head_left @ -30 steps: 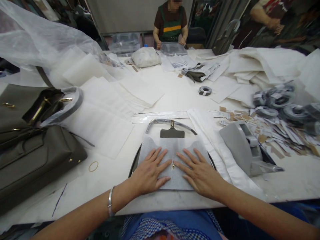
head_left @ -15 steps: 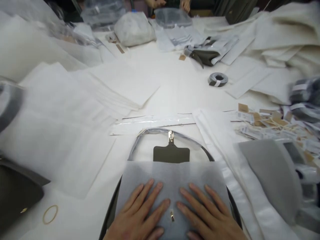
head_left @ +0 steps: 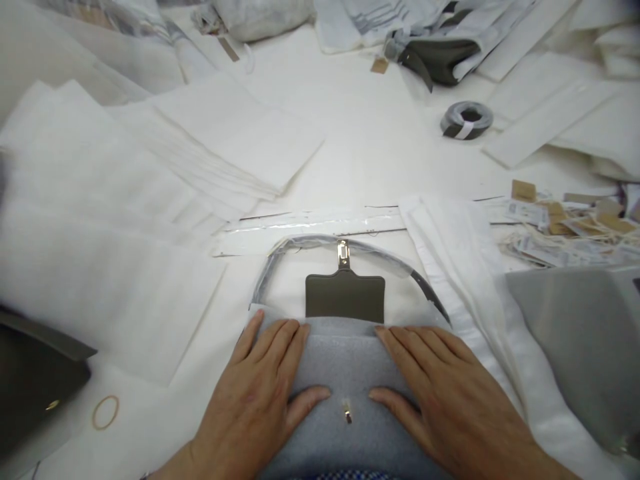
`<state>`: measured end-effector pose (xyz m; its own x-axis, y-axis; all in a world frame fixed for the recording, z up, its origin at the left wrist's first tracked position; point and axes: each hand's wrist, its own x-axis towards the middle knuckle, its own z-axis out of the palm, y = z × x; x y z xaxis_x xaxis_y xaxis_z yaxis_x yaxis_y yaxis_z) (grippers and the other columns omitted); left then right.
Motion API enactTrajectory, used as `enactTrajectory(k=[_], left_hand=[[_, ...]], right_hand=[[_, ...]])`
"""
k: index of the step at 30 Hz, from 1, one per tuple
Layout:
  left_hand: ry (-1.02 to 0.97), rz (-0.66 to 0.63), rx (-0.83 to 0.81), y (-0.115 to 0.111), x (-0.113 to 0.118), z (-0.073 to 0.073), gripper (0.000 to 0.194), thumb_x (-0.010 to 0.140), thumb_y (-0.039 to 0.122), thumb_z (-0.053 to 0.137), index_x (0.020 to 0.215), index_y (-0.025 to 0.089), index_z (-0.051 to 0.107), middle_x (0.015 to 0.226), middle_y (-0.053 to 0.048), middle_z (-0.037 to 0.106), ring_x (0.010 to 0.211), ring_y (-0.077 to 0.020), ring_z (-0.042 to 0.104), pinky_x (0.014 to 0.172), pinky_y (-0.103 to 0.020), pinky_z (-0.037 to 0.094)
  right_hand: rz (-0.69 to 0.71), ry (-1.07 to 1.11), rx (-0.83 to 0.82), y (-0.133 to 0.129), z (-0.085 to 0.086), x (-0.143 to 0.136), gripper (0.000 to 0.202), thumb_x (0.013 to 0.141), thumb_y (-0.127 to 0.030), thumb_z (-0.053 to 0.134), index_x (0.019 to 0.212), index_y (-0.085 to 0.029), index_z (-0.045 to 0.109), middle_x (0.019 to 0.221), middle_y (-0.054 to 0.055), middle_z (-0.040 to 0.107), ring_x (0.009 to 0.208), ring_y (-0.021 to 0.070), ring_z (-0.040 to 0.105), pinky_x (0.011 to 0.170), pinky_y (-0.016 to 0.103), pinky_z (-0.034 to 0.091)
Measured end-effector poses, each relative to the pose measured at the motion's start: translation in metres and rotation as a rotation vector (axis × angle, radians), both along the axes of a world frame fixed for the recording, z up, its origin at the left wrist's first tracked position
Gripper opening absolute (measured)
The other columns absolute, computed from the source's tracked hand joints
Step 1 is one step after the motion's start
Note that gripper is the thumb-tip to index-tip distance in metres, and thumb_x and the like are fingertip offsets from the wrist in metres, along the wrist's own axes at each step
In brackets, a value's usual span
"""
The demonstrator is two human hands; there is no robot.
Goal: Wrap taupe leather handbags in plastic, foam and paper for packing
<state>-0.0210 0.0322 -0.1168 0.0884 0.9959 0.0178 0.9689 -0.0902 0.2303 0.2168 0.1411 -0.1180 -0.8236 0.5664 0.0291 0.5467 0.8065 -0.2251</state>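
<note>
A handbag lies in front of me, its front covered by a thin greyish translucent sheet. A small gold clasp pokes through the sheet. Beyond the sheet's far edge show a dark olive flap with a gold buckle and a handle partly wrapped in clear film. My left hand lies flat on the sheet's left side, fingertips at its far edge, thumb stretched inward. Mirroring it, my right hand rests flat on the right side. Between them, a strip along the far edge looks folded.
White sheets are stacked at left, above a dark bag and a rubber band. To the right are long white padding strips, a grey panel and scattered tags. A wrapped strap roll lies farther back.
Both hands have moved forward from the sheet's middle to its far edge, fingers now closer together. A strip shows along that edge. The view has tilted down and come closer.
</note>
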Motion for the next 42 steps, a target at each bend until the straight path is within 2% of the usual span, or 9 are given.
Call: enactTrajectory(k=[4, 6, 9, 13, 19, 27, 34, 39, 42], left_hand=[[-0.079, -0.031, -0.012, 0.003, -0.005, 0.005, 0.052, 0.087, 0.062, 0.061, 0.11, 0.015, 0.062, 0.1, -0.005, 0.067, 0.095, -0.0243, 0.062, 0.115, -0.051, 0.029], [-0.116, -0.057, 0.006, 0.004, -0.008, 0.008, 0.049, 0.087, 0.061, 0.062, 0.106, 0.016, 0.061, 0.099, -0.005, 0.066, 0.096, -0.0243, 0.062, 0.114, -0.05, 0.031], [-0.14, -0.081, 0.032, 0.005, -0.011, 0.01, 0.049, 0.09, 0.06, 0.058, 0.108, 0.015, 0.059, 0.103, -0.008, 0.066, 0.102, -0.0257, 0.061, 0.113, -0.05, 0.033], [-0.153, -0.101, 0.028, 0.004, -0.014, 0.01, 0.051, 0.091, 0.062, 0.054, 0.109, 0.014, 0.059, 0.093, -0.007, 0.066, 0.091, -0.0238, 0.063, 0.109, -0.05, 0.038], [-0.129, -0.066, 0.057, 0.005, -0.014, 0.0, 0.045, 0.097, 0.052, 0.05, 0.118, 0.013, 0.059, 0.096, -0.008, 0.067, 0.093, -0.0248, 0.063, 0.109, -0.05, 0.037], [-0.202, -0.062, 0.12, 0.001, -0.013, 0.001, 0.027, 0.095, 0.044, 0.059, 0.097, 0.017, 0.062, 0.077, 0.0, 0.062, 0.076, -0.0184, 0.06, 0.105, -0.042, 0.038], [-0.15, -0.068, 0.098, 0.004, -0.013, -0.001, 0.031, 0.096, 0.046, 0.056, 0.088, 0.017, 0.061, 0.074, -0.003, 0.061, 0.077, -0.0229, 0.058, 0.09, -0.043, 0.044], [-0.195, -0.084, 0.171, -0.003, -0.013, -0.002, 0.027, 0.098, 0.04, 0.056, 0.105, 0.015, 0.063, 0.098, -0.006, 0.07, 0.093, -0.0201, 0.062, 0.104, -0.038, 0.039], [-0.255, -0.064, 0.199, -0.014, -0.012, 0.001, 0.022, 0.095, 0.034, 0.062, 0.103, 0.013, 0.064, 0.102, -0.007, 0.07, 0.097, -0.0193, 0.062, 0.106, -0.037, 0.039]], right_hand=[[0.037, -0.007, -0.1, 0.009, 0.004, -0.004, 0.041, 0.094, -0.056, 0.052, 0.106, -0.02, 0.066, 0.095, 0.006, 0.068, 0.091, 0.0263, 0.06, 0.105, 0.053, 0.034], [0.073, -0.01, -0.13, 0.011, 0.006, -0.004, 0.039, 0.092, -0.056, 0.055, 0.104, -0.02, 0.065, 0.095, 0.006, 0.066, 0.092, 0.026, 0.06, 0.108, 0.054, 0.03], [0.084, -0.044, -0.137, 0.013, 0.009, -0.001, 0.04, 0.091, -0.056, 0.057, 0.105, -0.019, 0.063, 0.097, 0.008, 0.066, 0.093, 0.0273, 0.06, 0.095, 0.048, 0.041], [0.109, -0.027, -0.148, 0.019, 0.01, 0.0, 0.043, 0.094, -0.059, 0.049, 0.101, -0.019, 0.064, 0.087, 0.006, 0.066, 0.082, 0.0241, 0.06, 0.08, 0.041, 0.045], [0.109, 0.017, -0.152, 0.028, 0.003, -0.005, 0.038, 0.105, -0.041, 0.032, 0.104, -0.018, 0.063, 0.089, 0.006, 0.068, 0.081, 0.0214, 0.061, 0.083, 0.039, 0.042], [0.105, 0.073, -0.148, 0.023, 0.008, -0.007, 0.029, 0.101, -0.036, 0.047, 0.084, -0.02, 0.064, 0.077, 0.003, 0.064, 0.078, 0.0214, 0.057, 0.084, 0.04, 0.037], [0.128, 0.047, -0.124, 0.024, 0.002, -0.003, 0.029, 0.102, -0.034, 0.045, 0.087, -0.019, 0.065, 0.077, 0.005, 0.064, 0.077, 0.0217, 0.058, 0.079, 0.038, 0.039], [0.184, 0.15, -0.101, 0.025, 0.006, -0.003, 0.022, 0.1, -0.028, 0.048, 0.091, -0.018, 0.065, 0.076, 0.004, 0.065, 0.073, 0.0198, 0.058, 0.078, 0.038, 0.041], [0.206, 0.21, -0.157, 0.023, 0.015, 0.002, 0.015, 0.098, -0.025, 0.051, 0.093, -0.019, 0.064, 0.075, 0.003, 0.065, 0.072, 0.0196, 0.059, 0.08, 0.038, 0.043]])
